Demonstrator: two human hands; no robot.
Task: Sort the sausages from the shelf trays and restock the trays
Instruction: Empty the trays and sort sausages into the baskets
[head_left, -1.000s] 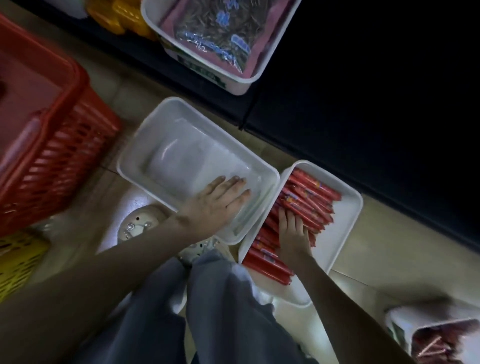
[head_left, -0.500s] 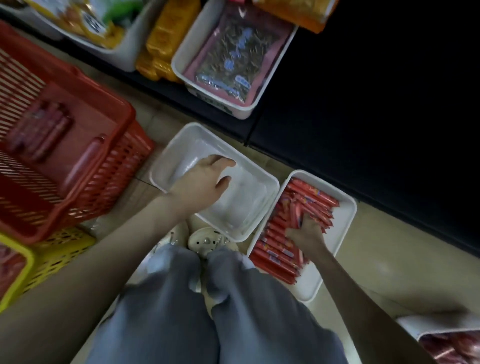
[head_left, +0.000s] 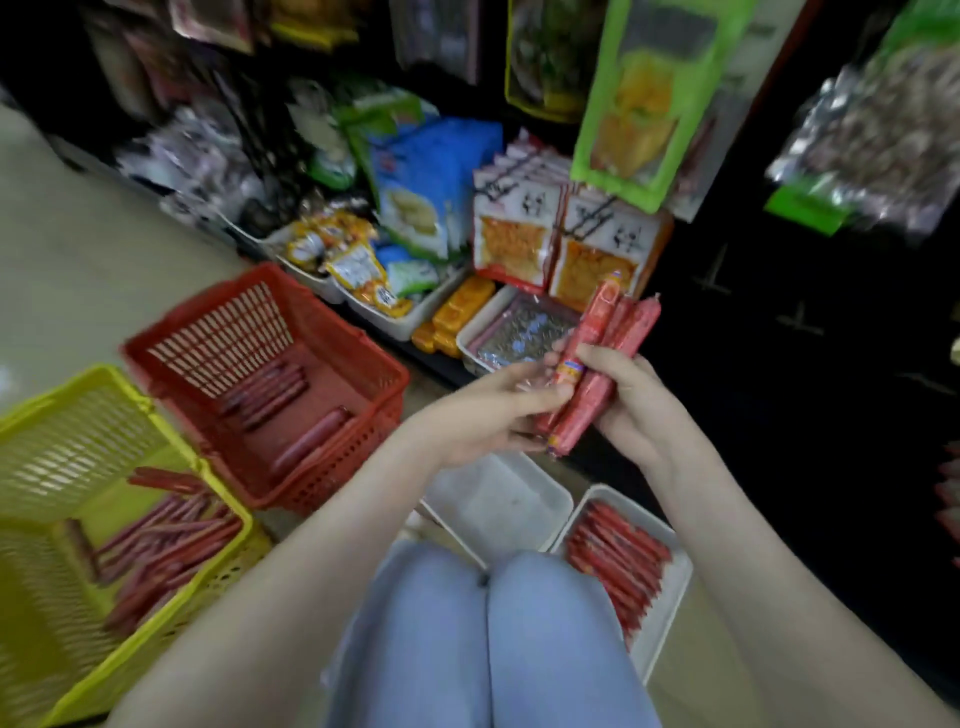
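My right hand (head_left: 631, 402) grips a bunch of red sausages (head_left: 602, 364) held upright in front of the shelf. My left hand (head_left: 498, 410) meets the bunch from the left, its fingers pinching the lower part of the sausages. Below the hands an empty white tray (head_left: 519, 499) lies on the floor. Beside it on the right, a second white tray (head_left: 670, 587) holds several red sausages (head_left: 618, 561) in rows.
A red basket (head_left: 363, 374) with a few sausages stands at left centre. Nearer left is a yellow basket (head_left: 57, 415) with several thin sausages. Shelf trays of packaged snacks (head_left: 415, 208) fill the back, and bags hang above. My knees (head_left: 488, 623) fill the bottom middle.
My right hand lifted a bunch of sausages out of the right tray. My left hand left the empty tray and rose to meet the bunch. The view tilted up toward the shelf.
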